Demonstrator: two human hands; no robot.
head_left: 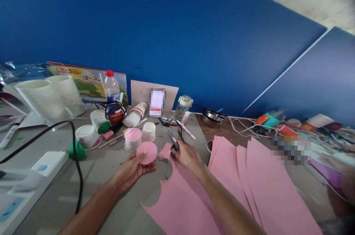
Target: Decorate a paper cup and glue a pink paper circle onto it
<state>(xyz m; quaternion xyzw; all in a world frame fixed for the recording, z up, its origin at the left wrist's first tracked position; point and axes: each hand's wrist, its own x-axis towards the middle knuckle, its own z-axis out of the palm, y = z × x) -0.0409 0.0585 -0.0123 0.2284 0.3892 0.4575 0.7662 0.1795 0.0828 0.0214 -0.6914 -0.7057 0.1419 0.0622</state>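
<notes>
Pinched around a pink paper circle (151,152), the left grip (135,167) held it over the grey desk (111,200), thumb on the upper face and fingers underneath. The right grip (189,155) was wrapped around the black handles of a pair of scissors (174,149), whose blades pointed away from the person; how far apart the blades stood was too small to tell. Beneath the right hand and forearm lay a large pink sheet (180,196), its left edge cut into a row of curved notches. The circle was left of the scissors, near the sheet's notched edge.

Just beyond the circle, a pink round piece (132,134) covered the mouth of one small white cup (130,145), and another white cup (148,130) stood beside it. To the right of the forearm, more pink sheets (266,176) lay fanned and overlapping.

Farther back, a lidded jar (182,109) stood to the right of an upright phone (156,101) with its screen blurred. On the left were a green lump (77,150), a bottle with a red cap (111,85) and tall stacks of white cups (41,98). A blue partition (166,31) rose behind everything.
</notes>
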